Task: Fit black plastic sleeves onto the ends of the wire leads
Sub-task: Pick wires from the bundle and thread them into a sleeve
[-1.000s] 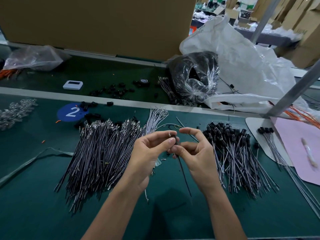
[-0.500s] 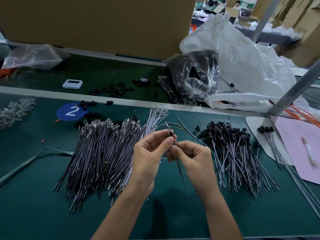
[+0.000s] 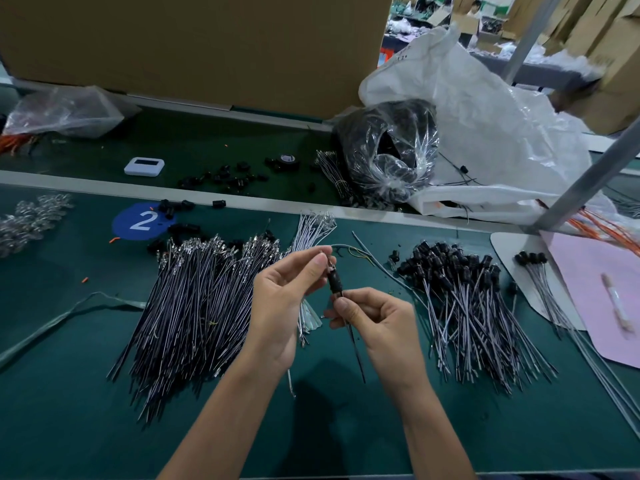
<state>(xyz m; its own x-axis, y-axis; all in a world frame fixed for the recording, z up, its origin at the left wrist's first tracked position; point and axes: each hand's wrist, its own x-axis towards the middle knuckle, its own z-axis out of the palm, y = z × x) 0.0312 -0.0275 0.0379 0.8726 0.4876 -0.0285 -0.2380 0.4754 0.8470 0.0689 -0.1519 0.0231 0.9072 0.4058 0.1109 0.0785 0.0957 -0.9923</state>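
Observation:
Above the green table, my left hand (image 3: 284,299) pinches the metal top end of a wire lead (image 3: 356,351). A black plastic sleeve (image 3: 336,283) sits on that lead just below my left fingertips. My right hand (image 3: 377,320) grips the lead right under the sleeve, and the rest of the wire hangs down past my palm. A large pile of bare leads (image 3: 194,313) lies to the left. To the right lies a pile of leads with black sleeves on their ends (image 3: 464,299).
Loose black sleeves (image 3: 180,230) lie by a blue "2" sticker (image 3: 138,221). A clear bag of black parts (image 3: 391,150) and a white plastic sack (image 3: 502,133) sit behind. A pink sheet (image 3: 595,292) and a grey metal post (image 3: 585,181) are at right.
My right hand has slid down the lead, away from my left hand. The black sleeve now shows between the two hands.

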